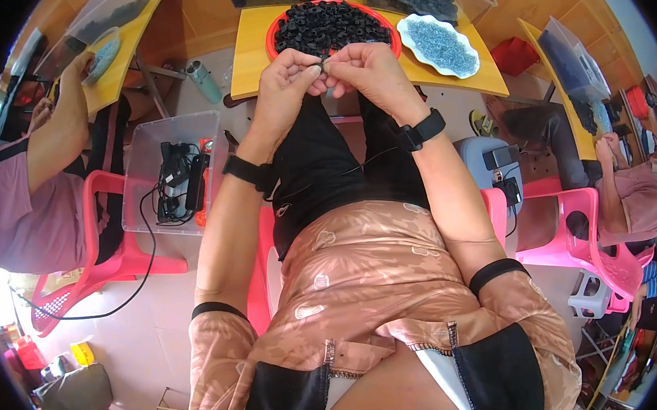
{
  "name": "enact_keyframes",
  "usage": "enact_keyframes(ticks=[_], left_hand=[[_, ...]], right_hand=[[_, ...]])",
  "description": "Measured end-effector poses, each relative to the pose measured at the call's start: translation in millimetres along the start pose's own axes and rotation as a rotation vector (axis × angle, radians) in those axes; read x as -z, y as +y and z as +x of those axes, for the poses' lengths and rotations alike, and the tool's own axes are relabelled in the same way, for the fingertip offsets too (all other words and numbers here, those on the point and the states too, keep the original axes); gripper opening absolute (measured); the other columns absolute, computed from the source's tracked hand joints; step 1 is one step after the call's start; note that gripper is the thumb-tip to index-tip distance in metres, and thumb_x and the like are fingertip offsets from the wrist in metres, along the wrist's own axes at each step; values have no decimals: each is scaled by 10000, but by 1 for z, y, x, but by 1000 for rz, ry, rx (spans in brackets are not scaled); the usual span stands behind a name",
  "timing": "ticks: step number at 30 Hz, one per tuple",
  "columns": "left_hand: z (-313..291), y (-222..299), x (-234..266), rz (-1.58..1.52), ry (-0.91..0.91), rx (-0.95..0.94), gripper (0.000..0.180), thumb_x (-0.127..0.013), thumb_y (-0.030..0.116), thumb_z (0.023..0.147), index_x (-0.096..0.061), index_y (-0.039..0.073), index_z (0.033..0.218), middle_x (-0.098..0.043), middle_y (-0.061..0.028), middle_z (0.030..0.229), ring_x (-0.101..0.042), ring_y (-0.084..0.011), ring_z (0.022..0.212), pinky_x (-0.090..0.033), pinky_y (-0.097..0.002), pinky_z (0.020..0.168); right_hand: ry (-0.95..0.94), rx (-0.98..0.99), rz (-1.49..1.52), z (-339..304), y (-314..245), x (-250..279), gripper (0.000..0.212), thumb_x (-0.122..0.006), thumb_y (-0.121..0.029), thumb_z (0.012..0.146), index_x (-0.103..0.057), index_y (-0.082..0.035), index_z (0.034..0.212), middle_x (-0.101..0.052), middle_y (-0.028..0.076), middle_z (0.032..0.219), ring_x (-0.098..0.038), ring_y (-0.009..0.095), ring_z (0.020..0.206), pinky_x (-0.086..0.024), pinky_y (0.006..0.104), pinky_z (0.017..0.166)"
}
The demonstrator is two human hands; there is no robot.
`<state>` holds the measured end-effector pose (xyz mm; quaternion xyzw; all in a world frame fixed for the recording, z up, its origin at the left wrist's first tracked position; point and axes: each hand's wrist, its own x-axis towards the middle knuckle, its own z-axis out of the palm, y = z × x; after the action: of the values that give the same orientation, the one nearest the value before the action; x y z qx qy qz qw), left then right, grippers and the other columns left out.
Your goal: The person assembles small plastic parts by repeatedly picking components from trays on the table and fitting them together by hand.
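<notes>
Far left: a co-worker (30,180) in a pink top sits at a neighbouring yellow table, one arm reaching to a pale dish (102,55) of blue-grey beads. Beside that person, a clear plastic box (176,174) rests on a pink chair, holding black chargers and cables, one cord trailing to the floor.

Centre: left hand (283,77) raised just in front of the yellow table (250,62), fingers pinched narrow on a small dark ring piece (322,65), likely lifted close for a clear look. Right hand (368,69) meets it, fingertips closed tight on the same piece, so both hands steady it between them. Black bands on both wrists.

Just beyond the hands: red round tray (274,32) heaped with black ring pieces, within easy reach. To its right, a white scalloped dish (415,45) of blue-grey beads, kept apart from the black stock.

Far right: another seated person (640,198) on a pink chair at a third table.
</notes>
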<state>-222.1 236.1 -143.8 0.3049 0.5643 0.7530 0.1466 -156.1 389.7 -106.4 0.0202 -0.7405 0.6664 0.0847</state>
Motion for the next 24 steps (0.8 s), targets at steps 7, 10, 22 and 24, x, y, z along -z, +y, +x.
enact_keyframes(ticks=[7, 10, 22, 24], left_hand=[[-4, 13, -8, -53, -116, 37, 132, -548, 56, 867, -563, 4, 987, -626, -60, 800, -583, -98, 701, -461, -210, 645], [-4, 13, -8, -30, -141, -4, 125, -549, 50, 864, -568, 5, 979, -627, -58, 803, -585, -97, 695, -464, -207, 643], [-9, 0, -13, -47, -256, 131, 77, -551, 50, 862, -553, 19, 932, -601, -38, 766, -590, -89, 666, -489, -210, 611], [-10, 5, -12, -87, -256, 139, 80, -558, 54, 859, -556, 24, 932, -604, -34, 748, -591, -89, 656, -491, -208, 613]], right_hand=[[-244, -233, 217, -3, 2, 33, 95, -654, -136, 817, -652, -55, 868, -647, 10, 782, -531, 37, 613, -412, 154, 560], [-168, -282, 304, -4, 8, 29, 96, -689, -133, 781, -674, -51, 829, -642, -2, 747, -506, 23, 594, -400, 152, 540], [-71, -236, 215, -30, 24, 28, 160, -697, -94, 771, -634, -30, 903, -613, -5, 697, -518, 48, 521, -419, 172, 476], [-84, -218, 229, -29, 17, 28, 169, -702, -85, 762, -627, -31, 904, -609, -4, 687, -516, 45, 513, -414, 173, 467]])
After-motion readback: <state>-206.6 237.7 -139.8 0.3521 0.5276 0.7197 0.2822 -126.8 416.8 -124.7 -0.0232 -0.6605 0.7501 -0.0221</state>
